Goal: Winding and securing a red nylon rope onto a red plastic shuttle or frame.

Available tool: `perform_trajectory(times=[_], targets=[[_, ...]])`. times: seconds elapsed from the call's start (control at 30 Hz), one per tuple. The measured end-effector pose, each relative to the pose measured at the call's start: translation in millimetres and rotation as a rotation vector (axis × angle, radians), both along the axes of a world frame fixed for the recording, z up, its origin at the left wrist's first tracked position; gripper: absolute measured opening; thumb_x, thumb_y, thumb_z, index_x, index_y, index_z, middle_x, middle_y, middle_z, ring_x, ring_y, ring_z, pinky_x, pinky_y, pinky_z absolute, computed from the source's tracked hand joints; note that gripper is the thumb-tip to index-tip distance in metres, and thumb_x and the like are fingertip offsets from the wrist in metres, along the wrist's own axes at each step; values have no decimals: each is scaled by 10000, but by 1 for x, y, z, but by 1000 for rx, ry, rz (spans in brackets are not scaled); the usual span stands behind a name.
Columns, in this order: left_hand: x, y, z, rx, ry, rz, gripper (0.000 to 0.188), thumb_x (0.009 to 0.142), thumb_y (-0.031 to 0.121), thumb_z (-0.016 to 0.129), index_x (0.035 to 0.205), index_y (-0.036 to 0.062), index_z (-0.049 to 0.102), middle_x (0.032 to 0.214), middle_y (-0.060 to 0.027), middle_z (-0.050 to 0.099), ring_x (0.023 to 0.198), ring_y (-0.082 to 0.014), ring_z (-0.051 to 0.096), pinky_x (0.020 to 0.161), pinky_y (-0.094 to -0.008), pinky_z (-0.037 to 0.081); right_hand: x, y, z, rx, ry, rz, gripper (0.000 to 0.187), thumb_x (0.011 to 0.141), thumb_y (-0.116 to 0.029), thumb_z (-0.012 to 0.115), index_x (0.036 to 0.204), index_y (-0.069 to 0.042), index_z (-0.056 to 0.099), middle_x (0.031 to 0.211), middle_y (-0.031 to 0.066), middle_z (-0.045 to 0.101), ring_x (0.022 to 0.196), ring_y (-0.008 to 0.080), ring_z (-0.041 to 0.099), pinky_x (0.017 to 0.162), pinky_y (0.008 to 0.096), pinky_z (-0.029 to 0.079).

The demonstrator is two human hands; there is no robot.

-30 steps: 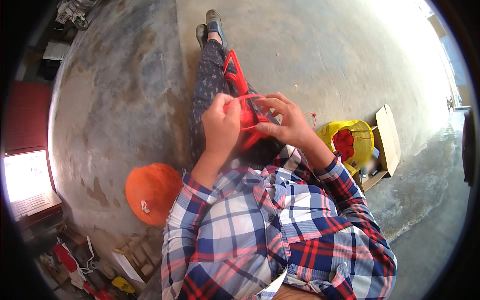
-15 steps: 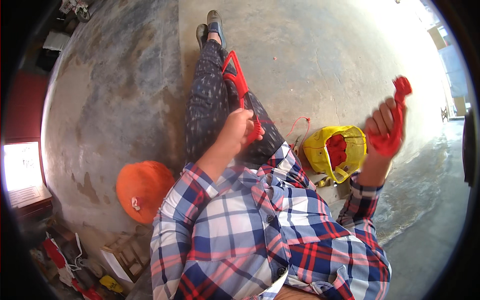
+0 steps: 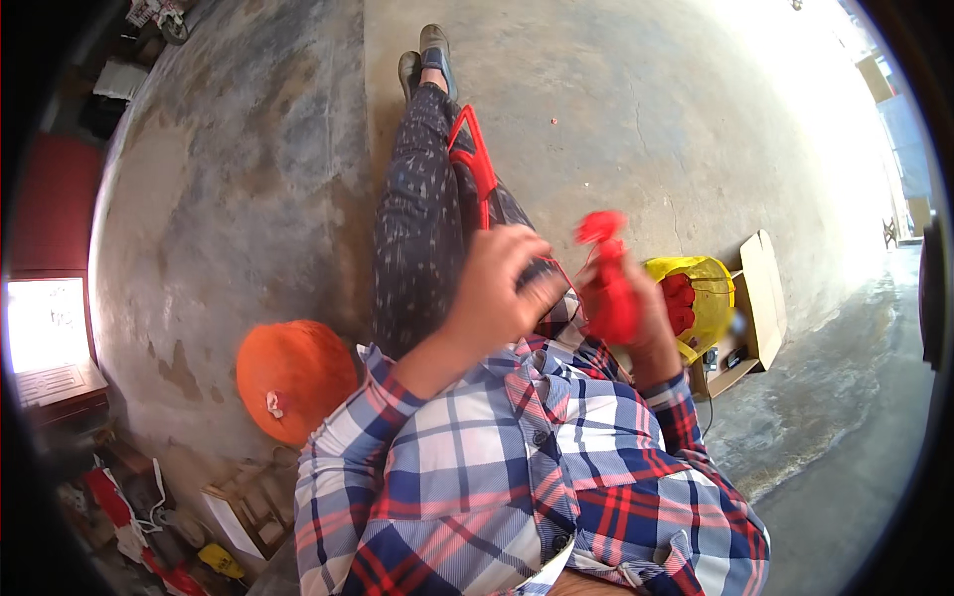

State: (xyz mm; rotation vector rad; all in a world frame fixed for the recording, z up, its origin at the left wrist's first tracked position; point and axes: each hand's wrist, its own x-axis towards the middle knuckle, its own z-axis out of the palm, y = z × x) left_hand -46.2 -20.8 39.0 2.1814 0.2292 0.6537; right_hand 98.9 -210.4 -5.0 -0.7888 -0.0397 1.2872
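Observation:
My right hand [image 3: 644, 308] is closed around a soft red bundle [image 3: 613, 298], which looks like cord or yarn and is smeared by motion. Just to its left is my left hand [image 3: 505, 283], its fingers apart, slightly blurred and holding nothing that I can see. Across my outstretched legs lies a red tool [image 3: 480, 164] with a loop-shaped handle; its near end is hidden behind my left hand. A thin red strand runs between the two hands. Right of my right hand stands a yellow bag [image 3: 717, 298] with red bundles [image 3: 679, 303] inside.
An open cardboard box [image 3: 760, 308] with small items sits behind the yellow bag. On my left a round orange object [image 3: 288, 387] rests on the concrete floor [image 3: 238, 199]. A wooden stool-like frame [image 3: 253, 512] and a jumble of things lie at the lower left.
My right hand has come down and left from the far right with the red bundle. My left hand has spread its fingers, let go of the red tool's near end and moved slightly right.

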Motion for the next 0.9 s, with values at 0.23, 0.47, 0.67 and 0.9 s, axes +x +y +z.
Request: perform_trajectory(times=[0.23,0.47,0.67,0.9], targets=[[-5,8,27,-1176,-136,-107,292,958,79,553,1248,41,557,1098,-77,643,1034,-173,600,969,-325,445,2,54,17,28,-514,475,621,912,-560,535,1193,-9,596,951,28,597,865,118,530,749,265,417],[-14,72,-13,317,241,94,290,817,-14,618,1098,48,654,958,-71,622,916,-239,633,815,-317,502,41,91,-18,-77,-914,245,254,855,-186,659,1059,-34,659,749,-2,560,684,99,510,594,260,405],[11,45,-42,-21,247,142,200,734,40,677,933,30,656,906,-117,606,810,-308,632,742,-342,517,20,109,-2,-277,-1572,585,414,734,-166,758,1102,-26,630,1024,97,641,951,167,603,829,304,483],[24,36,-89,-1186,178,200,589,753,46,563,1319,8,408,1136,-85,509,1064,-179,514,972,-329,412,84,31,22,286,-456,-338,282,864,-90,592,1135,-46,528,1133,85,576,1121,272,562,966,431,448]])
